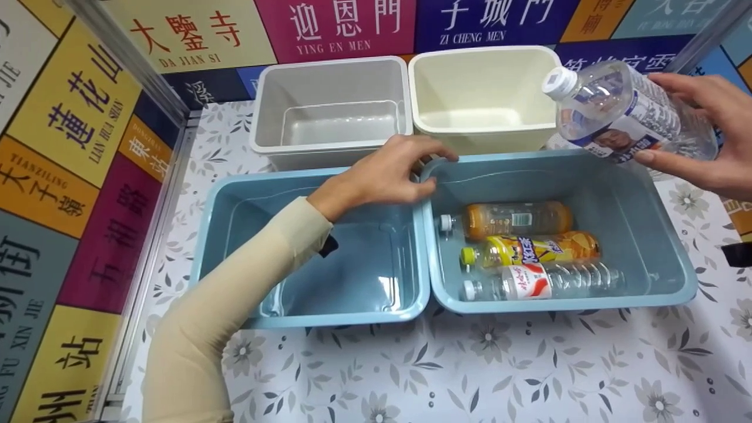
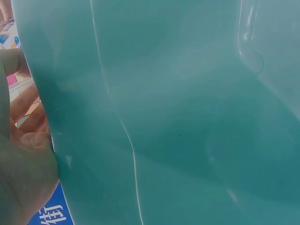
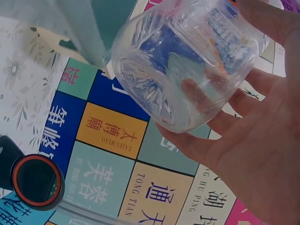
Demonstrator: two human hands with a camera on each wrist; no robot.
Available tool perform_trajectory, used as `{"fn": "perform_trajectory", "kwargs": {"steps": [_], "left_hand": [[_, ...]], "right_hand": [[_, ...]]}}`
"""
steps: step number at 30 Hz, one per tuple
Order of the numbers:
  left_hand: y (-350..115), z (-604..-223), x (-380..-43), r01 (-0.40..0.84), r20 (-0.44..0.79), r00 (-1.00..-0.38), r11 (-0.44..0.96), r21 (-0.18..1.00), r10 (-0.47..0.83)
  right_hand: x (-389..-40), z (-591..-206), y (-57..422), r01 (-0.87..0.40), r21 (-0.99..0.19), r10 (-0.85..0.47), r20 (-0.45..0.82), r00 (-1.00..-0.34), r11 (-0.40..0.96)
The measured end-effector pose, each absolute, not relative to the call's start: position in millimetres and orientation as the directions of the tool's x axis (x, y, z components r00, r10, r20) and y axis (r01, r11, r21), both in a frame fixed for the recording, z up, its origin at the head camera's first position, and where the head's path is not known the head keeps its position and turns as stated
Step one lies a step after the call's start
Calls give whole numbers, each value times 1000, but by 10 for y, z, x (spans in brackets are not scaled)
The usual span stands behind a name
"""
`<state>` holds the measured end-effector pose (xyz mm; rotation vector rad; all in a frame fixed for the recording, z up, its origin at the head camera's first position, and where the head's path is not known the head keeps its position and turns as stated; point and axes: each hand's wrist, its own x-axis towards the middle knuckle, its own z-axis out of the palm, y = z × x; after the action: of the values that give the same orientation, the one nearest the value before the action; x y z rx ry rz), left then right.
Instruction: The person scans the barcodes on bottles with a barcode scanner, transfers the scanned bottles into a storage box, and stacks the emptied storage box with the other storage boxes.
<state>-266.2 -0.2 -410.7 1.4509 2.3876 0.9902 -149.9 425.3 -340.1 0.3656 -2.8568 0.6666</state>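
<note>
My right hand (image 1: 719, 138) grips a large clear plastic bottle (image 1: 640, 111), tilted with its white cap toward the left, above the far right corner of the right blue bin (image 1: 561, 304). Its fingers and thumb are around the bottle body, and in the right wrist view the bottle's base (image 3: 154, 93) faces the camera. Over the far rims where the two blue bins meet, my left hand (image 1: 390, 173) has loosely bent fingers and a gap between thumb and index finger. Whether it touches the rim is unclear.
Inside the right bin lie an amber-coloured bottle (image 1: 517, 220), a yellow-capped bottle (image 1: 540, 249) and a clear bottle with a red-and-white label (image 1: 537, 282). The left blue bin (image 1: 329, 320) adjoins it. Behind stand a grey bin (image 1: 329, 147) and a cream bin (image 1: 487, 141).
</note>
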Motion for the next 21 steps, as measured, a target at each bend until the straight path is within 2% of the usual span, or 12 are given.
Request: {"fn": "perform_trajectory", "kwargs": {"steps": [14,21], "left_hand": [[-10,-4126,-2649,728,208,-510,291,621,835],[0,-4131,-2661,731,211,-512,294,616,833]], "right_hand": [[-1528,-3507,4491,-255,-403,-130,313,-941,879],[-1546,-3567,4556,-178,-445,-46,290,-956,878]]}}
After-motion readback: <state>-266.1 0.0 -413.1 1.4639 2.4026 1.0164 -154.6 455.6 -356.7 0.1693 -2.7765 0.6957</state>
